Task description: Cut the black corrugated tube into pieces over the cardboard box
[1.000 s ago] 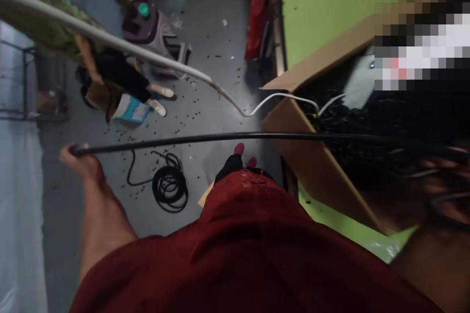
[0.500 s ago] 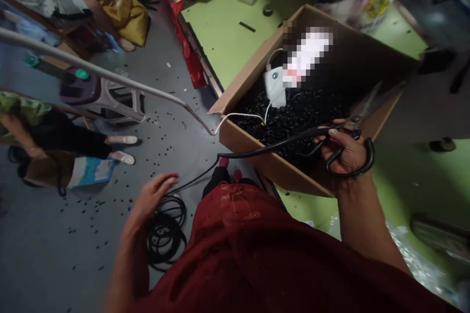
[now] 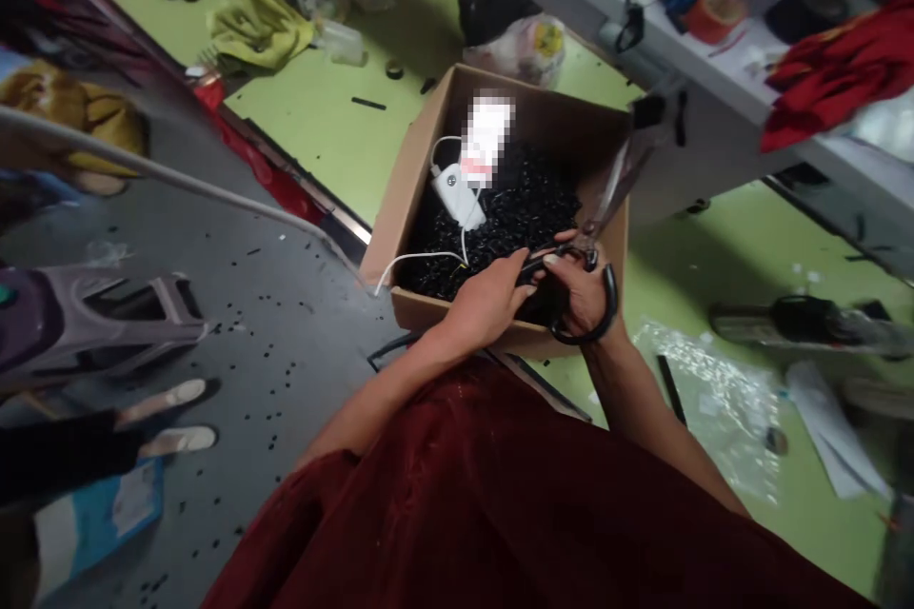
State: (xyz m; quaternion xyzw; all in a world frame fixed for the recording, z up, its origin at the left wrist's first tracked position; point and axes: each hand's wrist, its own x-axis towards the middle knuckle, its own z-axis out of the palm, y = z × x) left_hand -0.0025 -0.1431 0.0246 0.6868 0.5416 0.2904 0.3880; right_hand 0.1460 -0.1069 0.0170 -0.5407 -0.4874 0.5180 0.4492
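Over the near side of a cardboard box [image 3: 421, 309], my right hand [image 3: 582, 290] is closed around large scissors [image 3: 608, 304] with black handles. Their blades point up and away to the right, looking slightly parted. My left hand [image 3: 489, 300] is right beside it, fingers pinched on a black cord [image 3: 537, 264]. The same cord seems to pass under my left wrist, where a dark loop shows below the box. Heaped inside the box are small shiny black pieces [image 3: 535, 200]. A white device [image 3: 457, 195] with a white cable lies on the heap, next to a pixelated bright rectangle.
The box stands on a green surface [image 3: 321, 133] with a yellow cloth [image 3: 257, 24] and a clear cup [image 3: 341, 43]. Clear plastic [image 3: 721, 409] lies to the right. A white cable crosses on the left. Another person's feet [image 3: 182, 414] and a stool [image 3: 129, 309] are on the littered floor.
My left hand has come up from low on the left, where it was by the thin trailing end, to the cord beside the scissors. The view has shifted to the right.
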